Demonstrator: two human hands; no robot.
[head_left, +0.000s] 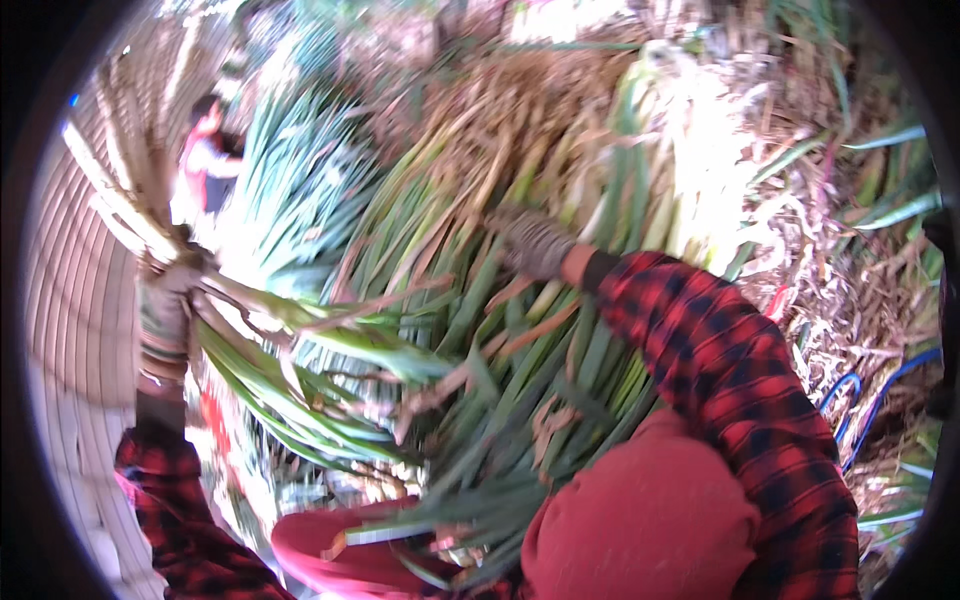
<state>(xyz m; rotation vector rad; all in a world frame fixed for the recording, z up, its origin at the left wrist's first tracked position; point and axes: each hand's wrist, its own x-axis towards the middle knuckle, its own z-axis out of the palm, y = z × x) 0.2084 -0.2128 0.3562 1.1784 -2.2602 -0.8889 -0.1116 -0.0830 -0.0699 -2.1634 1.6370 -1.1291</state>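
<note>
My left hand (170, 278), in a striped knit glove, is closed round a small bunch of green onions (120, 205). Their pale stalks point up and away on the left, and the long green leaves trail right over the pile. My right hand (535, 242), gloved too, reaches over a large heap of green onions (540, 350) with dry brown leaves among the green. Its thumb and fingers look apart at the leaves, though motion blurs them. Nothing held shows in that hand.
My red-clad knee (640, 510) is close against the heap. Another person (208, 155) is at the far left beside a second pile of green onions (300, 170). A ribbed light wall or sheet (80, 330) curves along the left. Dry litter (820, 260) and a blue cord (880, 400) lie at right.
</note>
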